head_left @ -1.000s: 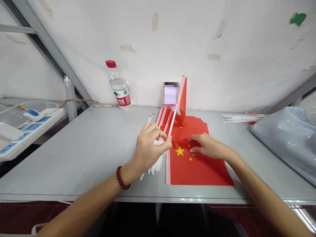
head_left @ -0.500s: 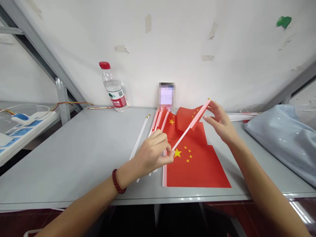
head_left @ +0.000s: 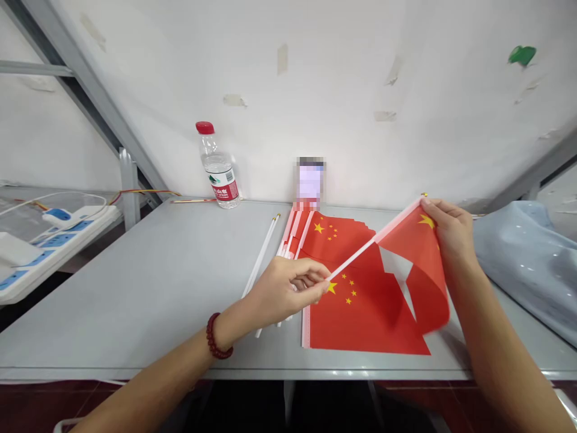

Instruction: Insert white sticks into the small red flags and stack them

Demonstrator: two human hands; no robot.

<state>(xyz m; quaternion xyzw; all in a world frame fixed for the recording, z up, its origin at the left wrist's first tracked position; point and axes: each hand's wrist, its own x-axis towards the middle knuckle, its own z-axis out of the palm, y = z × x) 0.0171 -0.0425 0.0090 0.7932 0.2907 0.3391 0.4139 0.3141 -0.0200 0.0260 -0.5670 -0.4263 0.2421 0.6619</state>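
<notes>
Hanging farther right now: held flag (head_left: 427, 276)

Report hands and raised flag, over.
Left hand pinching lower end of stick. Right hand gripping raised flag near tip. Flat flags beneath, nothing seen blocking.

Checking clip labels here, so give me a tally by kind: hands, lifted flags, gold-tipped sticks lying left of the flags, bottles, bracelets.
Hands: 2 (left hand, right hand)
Lifted flag: 1
Gold-tipped sticks: 2
Bottle: 1
Bracelet: 1
Total: 7
The lying flags overlap too much to count, so they are left out.
</notes>
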